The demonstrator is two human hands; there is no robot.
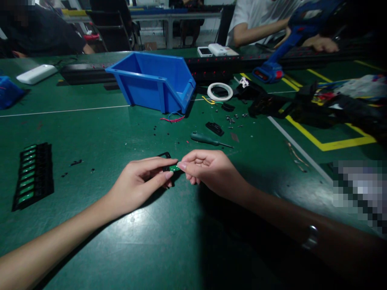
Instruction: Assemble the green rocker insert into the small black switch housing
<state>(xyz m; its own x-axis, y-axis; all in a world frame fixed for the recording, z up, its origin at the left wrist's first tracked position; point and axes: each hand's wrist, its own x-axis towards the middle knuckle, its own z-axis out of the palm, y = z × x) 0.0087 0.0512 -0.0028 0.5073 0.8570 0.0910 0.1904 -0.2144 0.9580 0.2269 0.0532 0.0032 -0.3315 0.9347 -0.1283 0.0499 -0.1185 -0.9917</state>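
Note:
Both hands meet over the green table (151, 241), near the middle of the head view. A small green circuit board (173, 168) with a black frame (165, 155) behind it is pinched between the thumb and fingers of my left hand (137, 181). My right hand (208, 169) touches the board's right end, thumb against curled index finger; whether a tiny part sits in that pinch is too small to tell. Just beyond my right hand lies a green-handled screwdriver (205, 139), and behind it a black plastic piece (214, 128).
A blue bin (145, 90) stands beyond the hands, beside a white ring (220, 92) and scattered screws (231, 119). At left lies a black rack of green boards (33, 175). A blue power tool (272, 68) and black parts (272, 105) are at right; people sit opposite.

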